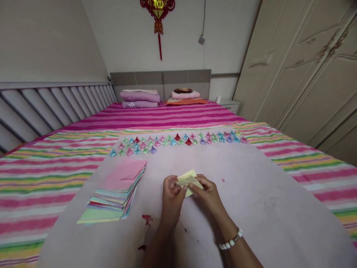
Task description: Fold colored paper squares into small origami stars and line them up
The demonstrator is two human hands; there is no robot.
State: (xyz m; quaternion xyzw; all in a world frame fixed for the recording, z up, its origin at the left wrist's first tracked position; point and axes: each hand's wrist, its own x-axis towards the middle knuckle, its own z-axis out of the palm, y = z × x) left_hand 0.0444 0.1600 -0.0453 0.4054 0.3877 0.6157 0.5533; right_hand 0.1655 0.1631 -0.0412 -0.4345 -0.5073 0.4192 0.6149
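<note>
A partly folded sheet of pale yellow paper (191, 173) is held up between my two hands, just above the round whitish table. My left hand (172, 192) grips its left side, fingers curled and thumb near the lower middle. On the right side, my right hand (208, 190) pinches the paper, its thumb lying across the front fold. A bracelet of white beads (231, 240) circles my right wrist. Part of the paper is hidden behind my fingers and thumbs.
Left of my hands lies a stack of coloured paper (117, 190), pink on top. Rows of small folded paper pieces (188, 141) line the far side of the table (251, 208). Red scraps (147, 219) lie near my left forearm. A striped bed (156, 118) surrounds the table.
</note>
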